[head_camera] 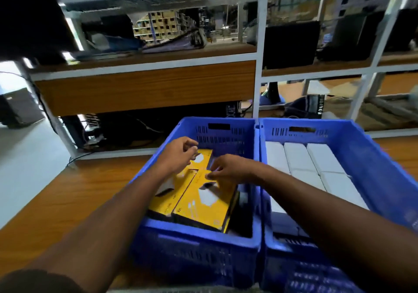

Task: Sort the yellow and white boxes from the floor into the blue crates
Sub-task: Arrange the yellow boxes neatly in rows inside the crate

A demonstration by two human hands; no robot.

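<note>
The yellow boxes (199, 200) lie packed in the left blue crate (235, 240), white boxes (316, 168) in the right crate (384, 168); the nearest yellow box sits tilted and could jam or ride up over its neighbour if pressed unevenly. Both forearms reach in: the left hand (178, 154) hovers with loosely curled fingers (192, 150) holding nothing, and the right hand (228, 168) pinches at that box's far edge.
</note>
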